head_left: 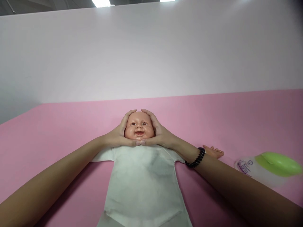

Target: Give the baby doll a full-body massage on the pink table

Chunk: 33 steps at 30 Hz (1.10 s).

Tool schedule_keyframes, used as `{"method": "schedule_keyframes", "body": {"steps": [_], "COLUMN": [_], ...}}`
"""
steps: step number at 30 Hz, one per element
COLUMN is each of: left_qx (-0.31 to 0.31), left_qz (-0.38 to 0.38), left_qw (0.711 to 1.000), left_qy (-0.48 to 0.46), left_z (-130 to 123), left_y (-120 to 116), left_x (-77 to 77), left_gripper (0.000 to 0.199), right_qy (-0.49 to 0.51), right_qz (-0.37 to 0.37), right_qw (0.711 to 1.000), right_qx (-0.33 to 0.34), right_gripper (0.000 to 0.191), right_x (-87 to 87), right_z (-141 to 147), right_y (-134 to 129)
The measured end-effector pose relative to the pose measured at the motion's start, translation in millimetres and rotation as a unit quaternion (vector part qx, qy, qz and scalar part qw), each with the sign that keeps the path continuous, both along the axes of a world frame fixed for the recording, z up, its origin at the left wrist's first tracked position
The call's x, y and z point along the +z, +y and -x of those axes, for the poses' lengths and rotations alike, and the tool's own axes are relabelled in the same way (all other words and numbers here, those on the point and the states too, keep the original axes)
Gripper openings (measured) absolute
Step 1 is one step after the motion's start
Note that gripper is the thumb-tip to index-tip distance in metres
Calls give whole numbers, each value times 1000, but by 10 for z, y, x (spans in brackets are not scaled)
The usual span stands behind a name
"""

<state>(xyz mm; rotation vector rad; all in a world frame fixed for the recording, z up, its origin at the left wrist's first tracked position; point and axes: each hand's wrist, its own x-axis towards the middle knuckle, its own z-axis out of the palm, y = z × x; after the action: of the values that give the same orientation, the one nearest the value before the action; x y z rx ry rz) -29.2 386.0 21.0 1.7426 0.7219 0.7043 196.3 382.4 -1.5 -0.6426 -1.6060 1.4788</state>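
A baby doll (139,126) with a bald plastic head and a white cloth body lies face up on the pink surface. My left hand (121,134) cups the left side of its head, and my right hand (159,134) cups the other side. Both thumbs run under the chin, their tips meeting or nearly so. The fingers curve up around the crown, leaving a small gap at the top. Past my right wrist, which wears a black coiled band (197,158), one plastic doll hand (214,152) shows. The doll's other hand is hidden.
To the right, a white bottle with a bright green part (274,167) lies on the pink surface (224,123); its lower edge looks blurred. A pale upright wall or panel (151,56) rises behind the surface. Ceiling lights (101,3) show at the top.
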Motion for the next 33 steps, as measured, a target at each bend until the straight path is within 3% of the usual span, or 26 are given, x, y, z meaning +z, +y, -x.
{"method": "schedule_keyframes", "body": {"steps": [11, 21, 33], "left_qx": [-13, -1, -28], "left_qz": [4, -30, -33], "left_qw": [1000, 1000, 999], "left_qy": [19, -6, 1], "left_z": [79, 25, 55], "left_y": [22, 29, 42], "left_x": [-5, -67, -34], "left_gripper": [123, 126, 121], "right_qy": [26, -21, 9], "right_qz": [-6, -23, -19], "right_qw": [999, 999, 999], "right_qx": [43, 6, 48], "right_gripper": [109, 118, 115], "right_x": [-45, -8, -44], "right_z": [-46, -13, -49], "right_y": [48, -7, 42]}}
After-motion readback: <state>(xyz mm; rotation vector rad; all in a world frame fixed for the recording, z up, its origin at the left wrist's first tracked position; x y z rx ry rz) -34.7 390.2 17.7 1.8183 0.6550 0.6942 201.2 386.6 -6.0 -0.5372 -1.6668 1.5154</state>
